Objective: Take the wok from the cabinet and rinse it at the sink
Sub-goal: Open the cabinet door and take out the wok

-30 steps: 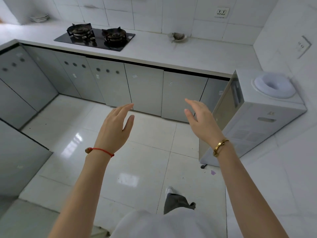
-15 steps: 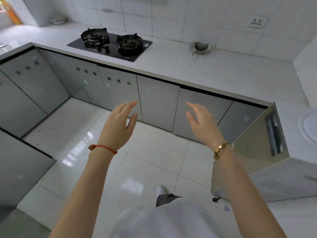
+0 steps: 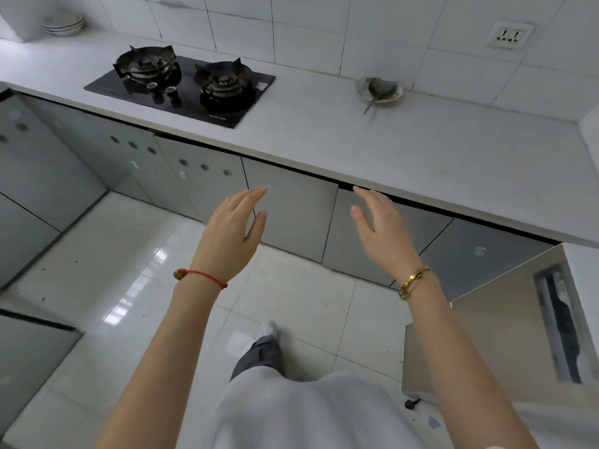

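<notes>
A row of grey base cabinets (image 3: 291,215) runs under a white counter (image 3: 372,144); all the doors I see are closed. No wok and no sink are in view. My left hand (image 3: 230,234) is raised in front of the cabinets, fingers apart, holding nothing; a red string bracelet is on its wrist. My right hand (image 3: 379,228) is raised beside it, also empty with fingers apart, its fingertips close to the counter's front edge. A gold bangle circles that wrist. Neither hand touches a door.
A black two-burner gas hob (image 3: 181,85) sits on the counter at the left. A dirty dish with a spoon (image 3: 377,90) stands near the back wall, stacked plates (image 3: 64,24) at far left. A water dispenser (image 3: 502,325) stands on the floor at right. My foot (image 3: 269,328) is on the tiled floor.
I have stepped closer to the counter, so cabinets and hob appear larger. Both hands have advanced toward the cabinet doors, still empty. The water dispenser has slid toward the right edge.
</notes>
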A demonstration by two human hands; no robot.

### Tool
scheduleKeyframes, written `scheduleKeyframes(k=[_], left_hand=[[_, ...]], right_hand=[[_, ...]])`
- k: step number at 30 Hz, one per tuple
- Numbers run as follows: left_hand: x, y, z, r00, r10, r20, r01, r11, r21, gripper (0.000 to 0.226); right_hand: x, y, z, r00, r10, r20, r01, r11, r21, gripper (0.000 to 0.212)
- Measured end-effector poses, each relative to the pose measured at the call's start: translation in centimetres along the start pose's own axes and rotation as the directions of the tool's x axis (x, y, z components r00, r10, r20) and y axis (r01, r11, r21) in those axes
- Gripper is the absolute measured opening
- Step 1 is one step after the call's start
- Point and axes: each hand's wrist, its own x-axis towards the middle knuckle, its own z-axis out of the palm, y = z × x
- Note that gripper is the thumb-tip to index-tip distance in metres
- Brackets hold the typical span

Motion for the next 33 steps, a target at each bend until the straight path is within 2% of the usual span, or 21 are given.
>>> scheduleKeyframes(k=[9,19,28,33], left_hand=[[14.5,-4.6,3.0,0.983,0.161,0.093,-0.157,0.986,-0.048,0.043],[29.0,-8.0,5.2,0.896,0.395,0.204,-0.372,0.917,-0.144,0.041],[32.5,-8.8,9.2,0.822,0.494,0.283,-0.440,0.867,-0.234,0.039],[31.1,-9.8,12.0,0.813,0.487,0.318,-0.416,0.869,-0.269,0.039]], right_hand=[[9.7,2.2,3.0,0.982,0.158,-0.104,-0.155,0.987,0.035,0.043],[18.8,2.3,6.2,0.884,0.376,-0.279,-0.352,0.926,0.137,0.040],[20.3,3.8,8.3,0.799,0.483,-0.357,-0.468,0.873,0.134,0.038],[19.3,5.4,10.3,0.772,0.517,-0.370,-0.504,0.853,0.140,0.035]])
